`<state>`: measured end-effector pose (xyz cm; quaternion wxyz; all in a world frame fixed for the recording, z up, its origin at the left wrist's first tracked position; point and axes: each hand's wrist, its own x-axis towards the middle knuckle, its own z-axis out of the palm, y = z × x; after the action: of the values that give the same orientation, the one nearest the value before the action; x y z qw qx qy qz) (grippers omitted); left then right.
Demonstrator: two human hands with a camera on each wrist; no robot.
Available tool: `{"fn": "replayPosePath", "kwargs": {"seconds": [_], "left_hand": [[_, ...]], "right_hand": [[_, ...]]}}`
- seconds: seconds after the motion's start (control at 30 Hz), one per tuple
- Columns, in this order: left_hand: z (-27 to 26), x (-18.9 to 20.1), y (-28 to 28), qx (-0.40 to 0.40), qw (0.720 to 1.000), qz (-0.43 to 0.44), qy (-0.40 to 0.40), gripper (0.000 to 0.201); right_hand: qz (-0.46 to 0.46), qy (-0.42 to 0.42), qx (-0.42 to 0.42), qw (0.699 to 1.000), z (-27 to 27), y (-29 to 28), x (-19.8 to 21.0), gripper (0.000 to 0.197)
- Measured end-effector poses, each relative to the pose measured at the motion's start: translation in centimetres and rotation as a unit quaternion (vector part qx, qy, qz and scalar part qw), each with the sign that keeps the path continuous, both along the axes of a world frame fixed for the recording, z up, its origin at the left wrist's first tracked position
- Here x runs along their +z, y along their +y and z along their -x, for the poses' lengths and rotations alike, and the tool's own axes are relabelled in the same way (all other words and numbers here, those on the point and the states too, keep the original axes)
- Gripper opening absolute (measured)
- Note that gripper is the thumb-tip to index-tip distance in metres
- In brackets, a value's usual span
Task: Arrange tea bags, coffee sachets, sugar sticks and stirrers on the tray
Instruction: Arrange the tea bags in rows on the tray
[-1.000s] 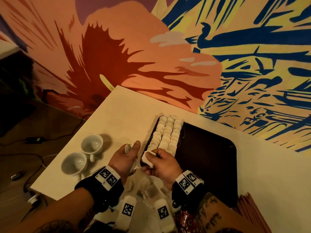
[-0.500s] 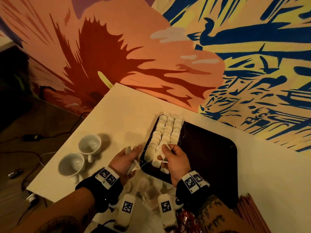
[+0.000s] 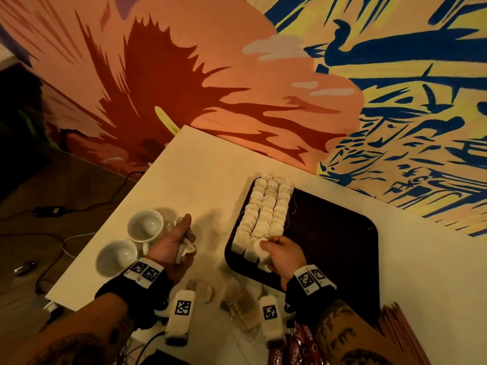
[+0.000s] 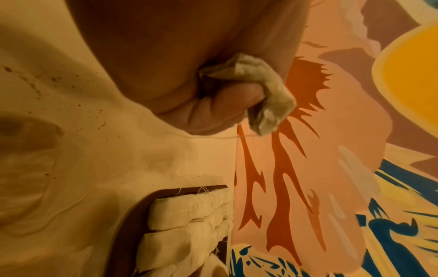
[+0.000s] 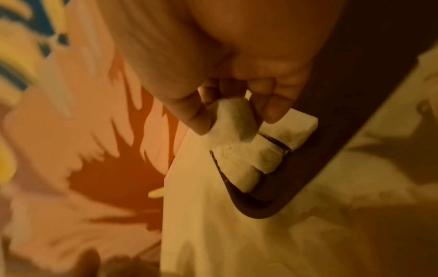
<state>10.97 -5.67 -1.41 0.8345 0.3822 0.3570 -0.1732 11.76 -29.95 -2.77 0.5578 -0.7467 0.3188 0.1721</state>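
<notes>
A dark tray (image 3: 332, 233) lies on the white table (image 3: 200, 175). Three rows of white tea bags (image 3: 264, 209) fill its left side. My right hand (image 3: 279, 252) is at the near end of the rows and pinches one tea bag (image 5: 231, 121) between thumb and fingers, just above the last bags (image 5: 260, 157). My left hand (image 3: 175, 241) hovers over the table left of the tray, fingers curled round crumpled tea bags (image 4: 260, 88). More loose tea bags (image 3: 237, 304) lie on the table near me.
Two white cups (image 3: 145, 226) (image 3: 116, 256) stand at the table's left edge beside my left hand. Red sachets (image 3: 297, 349) and a stack of brown sticks (image 3: 395, 333) lie at the near right. A painted wall (image 3: 237, 75) backs the table. Cables run over the floor (image 3: 52, 212).
My right hand carried a tea bag from the left hand to the near end of the rows on the tray. The left hand drew back left, toward the cups.
</notes>
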Motion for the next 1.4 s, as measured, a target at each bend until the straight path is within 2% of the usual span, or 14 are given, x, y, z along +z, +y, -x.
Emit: {"fn": "replayPosePath", "kwargs": {"seconds": [0.1, 0.17, 0.33, 0.43, 0.63, 0.83, 1.07, 1.17, 1.23, 1.3, 1.37, 1.4], "left_hand": [[-0.2, -0.3, 0.1, -0.007, 1.0, -0.002, -0.002, 0.029], [-0.1, -0.4, 0.2, -0.012, 1.0, -0.013, -0.01, 0.028], [0.0, -0.9, 0.4, -0.019, 0.999, -0.039, -0.025, 0.025], [0.0, -1.3, 0.5, -0.018, 0.999, -0.034, -0.025, 0.025], [-0.2, -1.8, 0.7, -0.027, 0.999, -0.027, -0.022, 0.022], [-0.6, -2.0, 0.7, -0.04, 0.998, -0.034, -0.019, 0.024], [-1.4, -1.9, 0.1, -0.052, 0.998, -0.032, -0.018, 0.027], [-1.8, -1.6, -0.5, -0.055, 0.997, -0.035, -0.04, 0.029], [-1.9, -1.0, -1.0, -0.055, 0.996, -0.038, -0.059, 0.028], [-2.0, -0.5, -1.7, -0.051, 0.994, -0.066, -0.078, 0.035], [-2.0, -0.2, -2.3, -0.063, 0.987, -0.106, -0.108, 0.051], [-2.0, 0.0, -2.6, -0.067, 0.982, -0.129, -0.119, 0.058]], "right_hand": [[0.115, -0.036, 0.148, 0.982, 0.1, 1.4, 0.2, 0.011], [0.149, -0.043, 0.2, 0.967, 0.1, 2.1, 0.1, 0.014], [0.148, -0.051, 0.206, 0.966, -0.2, 3.2, -0.3, 0.015], [0.171, -0.045, 0.205, 0.963, -0.6, 3.9, -0.9, 0.023], [0.252, -0.033, 0.272, 0.928, -1.0, 4.7, -1.8, 0.011], [0.294, -0.041, 0.326, 0.898, -1.9, 4.6, -1.7, 0.02], [0.32, -0.045, 0.351, 0.879, -2.7, 4.6, -1.8, 0.023], [0.289, -0.069, 0.303, 0.905, -2.5, 4.7, -1.1, 0.03], [0.231, -0.126, 0.26, 0.929, -2.2, 5.2, 0.1, 0.02], [0.112, -0.15, 0.235, 0.954, -1.5, 6.2, 1.7, 0.014], [-0.025, -0.1, 0.236, 0.966, -0.9, 7.2, 3.4, 0.027], [-0.058, -0.079, 0.244, 0.965, -0.5, 7.5, 4.0, 0.028]]}}
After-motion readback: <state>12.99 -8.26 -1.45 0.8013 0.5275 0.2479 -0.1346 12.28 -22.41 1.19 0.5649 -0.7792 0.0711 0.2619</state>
